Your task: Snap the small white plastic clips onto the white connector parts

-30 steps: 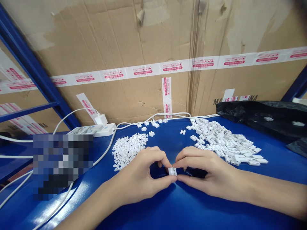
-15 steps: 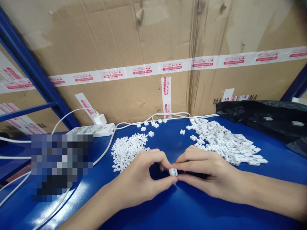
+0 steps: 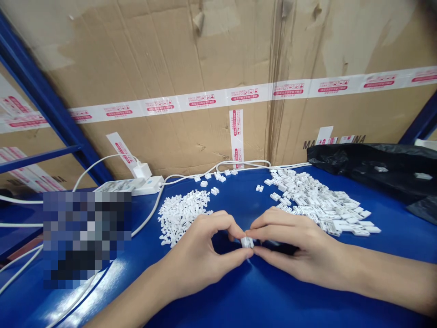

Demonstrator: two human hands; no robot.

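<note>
A small white plastic connector block (image 3: 247, 242) is held between both hands, low over the blue tabletop. My left hand (image 3: 208, 250) pinches its left side between thumb and forefinger. From the right, my right hand (image 3: 297, 241) has its fingertips and thumb closed on the same block. Fingers cover part of it, so its details are hard to see. Beyond my left hand lies a heap of tiny white plastic pieces (image 3: 182, 212). A larger heap of white rectangular blocks (image 3: 317, 200) spreads behind my right hand.
Several loose white blocks (image 3: 215, 191) lie at the back of the blue table (image 3: 273, 300). A white power strip (image 3: 150, 185) with cables stands at left. A black plastic bag (image 3: 368, 168) is at right. A large cardboard box (image 3: 191, 136) rises behind.
The held block has turned slightly between the fingertips. My right fingers have shifted a little on it; both hands otherwise stay in place.
</note>
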